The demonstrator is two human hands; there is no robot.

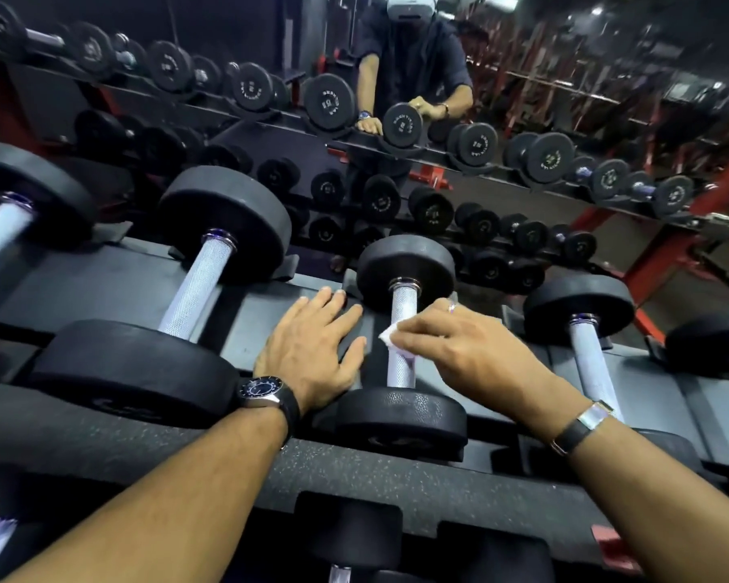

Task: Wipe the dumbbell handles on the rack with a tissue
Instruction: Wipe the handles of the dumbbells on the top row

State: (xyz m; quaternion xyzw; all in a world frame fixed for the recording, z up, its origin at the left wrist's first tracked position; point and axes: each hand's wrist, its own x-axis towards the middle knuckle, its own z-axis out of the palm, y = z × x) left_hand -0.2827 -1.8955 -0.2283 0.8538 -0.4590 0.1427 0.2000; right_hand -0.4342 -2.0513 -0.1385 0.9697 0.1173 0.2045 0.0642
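Step in hand: the knurled steel handle point(401, 330) of the small dumbbell at centre frame is judged to be mid-wipe, the lower half being covered by the tissue.
Right hand point(468, 351): fingers are curled round a crumpled white tissue point(390, 336), which is pressed against the handle.
Left hand point(312, 351): fingers are spread flat and rested on the grey rack shelf point(102, 288) just left of the dumbbell; nothing is held.
Next move: a stroke along the bar toward the far head point(405, 263) is judged to be called for, then a shift to the neighbouring handle point(592, 359) at right.
Materials: matte black rubber disc heads, cross-hatched metal bars, speckled rubber rack edge point(354, 469).
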